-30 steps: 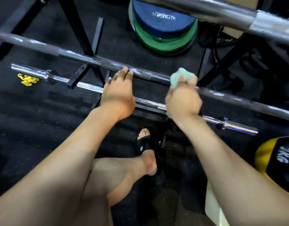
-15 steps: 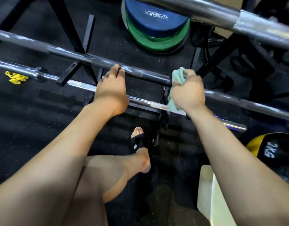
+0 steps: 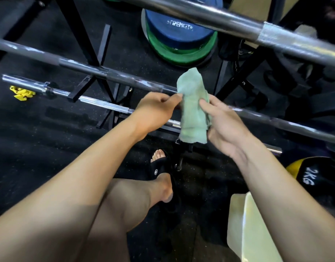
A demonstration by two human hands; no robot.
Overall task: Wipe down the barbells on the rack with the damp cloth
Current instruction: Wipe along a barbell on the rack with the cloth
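A pale green cloth hangs upright between my hands, in front of the middle barbell. My left hand pinches the cloth's left edge with thumb and fingertips. My right hand holds its right side, fingers curled round it. Neither hand touches a bar. A thicker silver barbell crosses the top right, and a chrome barbell lies lower on the black rack.
Blue and green weight plates are stacked on the black rubber floor behind the rack. A yellow clip lies at left. A yellow and black 2 kg ball sits at right. My sandalled foot stands under the rack.
My left hand has let go of the middle barbell and taken the cloth's edge. My right hand lifted the cloth off the bar and now holds it upright between both hands.
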